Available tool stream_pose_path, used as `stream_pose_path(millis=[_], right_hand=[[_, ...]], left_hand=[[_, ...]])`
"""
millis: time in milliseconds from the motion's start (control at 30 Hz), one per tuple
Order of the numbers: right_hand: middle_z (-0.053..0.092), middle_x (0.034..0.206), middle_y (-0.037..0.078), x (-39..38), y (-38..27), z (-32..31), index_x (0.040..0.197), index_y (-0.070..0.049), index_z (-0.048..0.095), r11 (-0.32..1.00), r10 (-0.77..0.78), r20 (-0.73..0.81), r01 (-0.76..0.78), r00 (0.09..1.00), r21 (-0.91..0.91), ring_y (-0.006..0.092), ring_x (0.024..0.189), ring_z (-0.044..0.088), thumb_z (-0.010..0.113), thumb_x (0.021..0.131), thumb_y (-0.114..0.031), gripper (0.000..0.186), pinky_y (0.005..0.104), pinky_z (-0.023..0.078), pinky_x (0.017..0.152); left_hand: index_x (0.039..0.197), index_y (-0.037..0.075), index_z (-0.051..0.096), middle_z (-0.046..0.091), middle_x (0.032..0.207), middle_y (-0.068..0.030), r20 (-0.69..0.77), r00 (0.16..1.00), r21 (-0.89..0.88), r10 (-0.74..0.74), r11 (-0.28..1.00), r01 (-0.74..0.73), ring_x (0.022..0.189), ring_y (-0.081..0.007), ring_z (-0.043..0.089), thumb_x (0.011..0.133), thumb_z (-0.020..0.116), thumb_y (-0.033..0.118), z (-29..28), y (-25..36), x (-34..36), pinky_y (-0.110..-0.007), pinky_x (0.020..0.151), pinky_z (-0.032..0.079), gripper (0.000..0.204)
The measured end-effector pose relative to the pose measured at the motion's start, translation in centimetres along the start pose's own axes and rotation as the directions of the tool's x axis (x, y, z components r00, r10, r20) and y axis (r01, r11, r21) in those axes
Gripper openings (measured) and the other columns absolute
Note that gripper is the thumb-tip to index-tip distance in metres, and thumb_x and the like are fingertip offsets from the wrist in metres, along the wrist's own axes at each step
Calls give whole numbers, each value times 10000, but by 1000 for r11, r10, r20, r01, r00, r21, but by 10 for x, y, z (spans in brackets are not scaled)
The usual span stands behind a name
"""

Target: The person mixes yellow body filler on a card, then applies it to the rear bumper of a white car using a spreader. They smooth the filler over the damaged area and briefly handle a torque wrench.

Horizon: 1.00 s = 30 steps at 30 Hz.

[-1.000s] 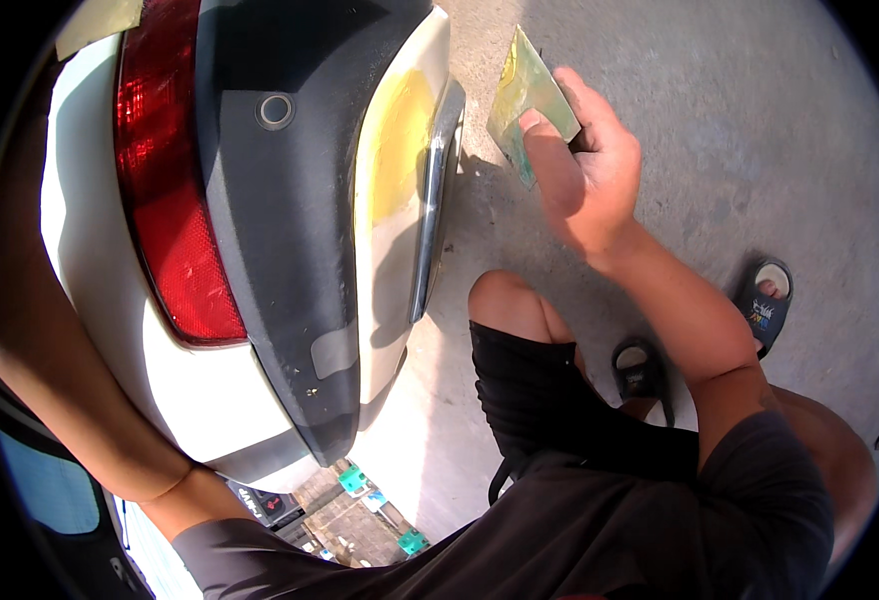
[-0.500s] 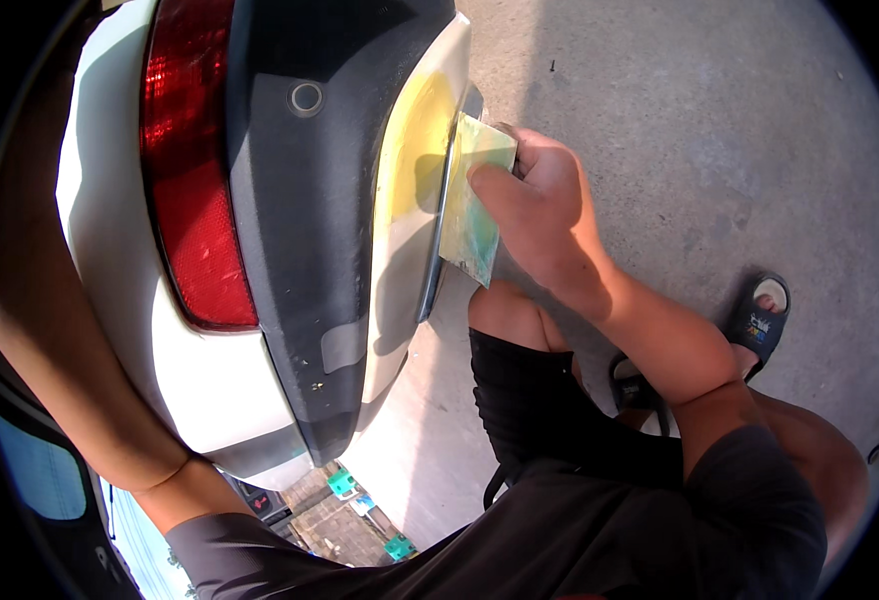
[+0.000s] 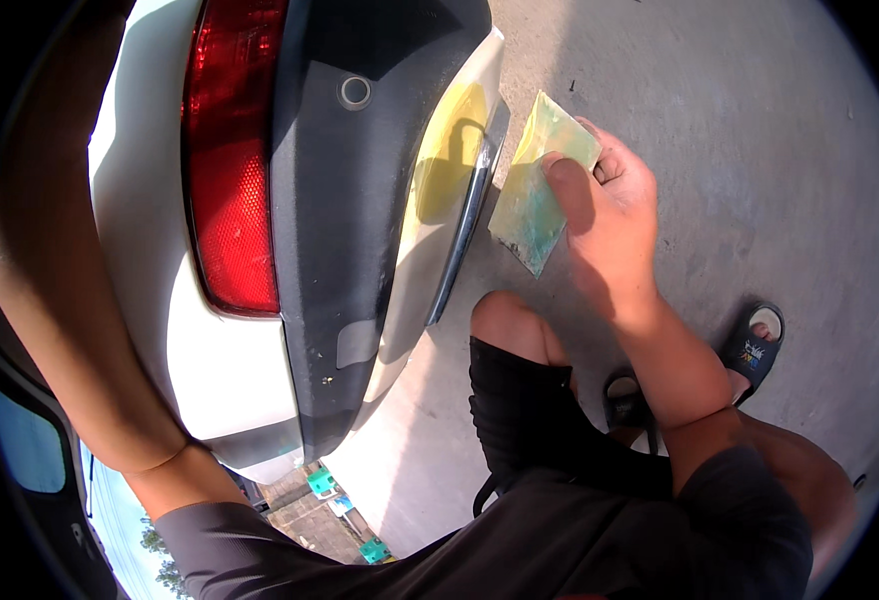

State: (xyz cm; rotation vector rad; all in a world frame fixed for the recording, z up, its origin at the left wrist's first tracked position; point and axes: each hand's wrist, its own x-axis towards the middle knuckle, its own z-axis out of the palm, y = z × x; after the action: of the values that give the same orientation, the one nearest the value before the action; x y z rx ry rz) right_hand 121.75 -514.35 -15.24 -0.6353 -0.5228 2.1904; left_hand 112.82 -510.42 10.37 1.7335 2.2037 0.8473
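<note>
My right hand (image 3: 612, 222) holds a flat yellow-green sheet (image 3: 540, 185), pinched between thumb and fingers, just clear of the car's rear corner. The white panel beside it carries a yellow patch (image 3: 448, 155) next to a chrome strip (image 3: 465, 235). My left arm (image 3: 60, 300) reaches up along the white car body (image 3: 140, 150) at the left; its hand is out of the picture. A red tail light (image 3: 230, 160) and a dark grey bumper panel (image 3: 345, 220) with a round sensor (image 3: 355, 92) lie between my arms.
Grey concrete ground (image 3: 740, 130) spreads to the right. My bent knee (image 3: 505, 320) in black shorts sits below the sheet, and a sandalled foot (image 3: 755, 340) rests at the right. Glossy paint low on the car reflects buildings.
The sheet was pressed against the yellow patch half a second ago; now my right hand has drawn it away to the right, off the panel.
</note>
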Motion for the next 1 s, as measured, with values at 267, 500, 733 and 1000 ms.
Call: stream_pose_path(millis=[267, 500, 733, 1000], right_hand=[[674, 969, 45, -23, -19, -10, 1188, 73, 631, 994, 28, 256, 0, 966, -110, 94, 862, 606, 696, 933, -82, 306, 230, 478, 771], [617, 758, -28, 0, -24, -45, 911, 50, 693, 708, -90, 496, 405, 864, -578, 50, 682, 513, 636, 928, -12, 85, 248, 424, 573], [667, 916, 25, 7, -28, -39, 1112, 80, 664, 947, -157, 221, 211, 962, -243, 76, 826, 576, 634, 930, -4, 203, 241, 458, 740], [686, 1046, 101, 42, -45, -33, 1178, 81, 614, 981, -188, -33, 186, 982, -47, 134, 918, 632, 615, 943, -34, 262, 275, 490, 865]], left_hand=[[811, 40, 621, 591, 773, -31, -124, 984, 2, -125, 992, 126, 723, -104, 546, 894, 616, 152, -18, 12, -42, -246, 743, 459, 140], [845, 32, 641, 614, 783, -37, -115, 983, -90, -145, 987, 135, 717, -107, 564, 909, 630, 168, -17, -2, -39, -242, 739, 467, 150], [880, 24, 661, 636, 792, -43, -110, 981, -99, -161, 984, 151, 712, -109, 582, 925, 644, 184, -23, 14, -36, -238, 734, 475, 166], [920, 15, 683, 661, 803, -50, -79, 967, -168, -243, 959, 228, 706, -111, 603, 942, 660, 202, -28, 19, -15, -233, 729, 485, 189]])
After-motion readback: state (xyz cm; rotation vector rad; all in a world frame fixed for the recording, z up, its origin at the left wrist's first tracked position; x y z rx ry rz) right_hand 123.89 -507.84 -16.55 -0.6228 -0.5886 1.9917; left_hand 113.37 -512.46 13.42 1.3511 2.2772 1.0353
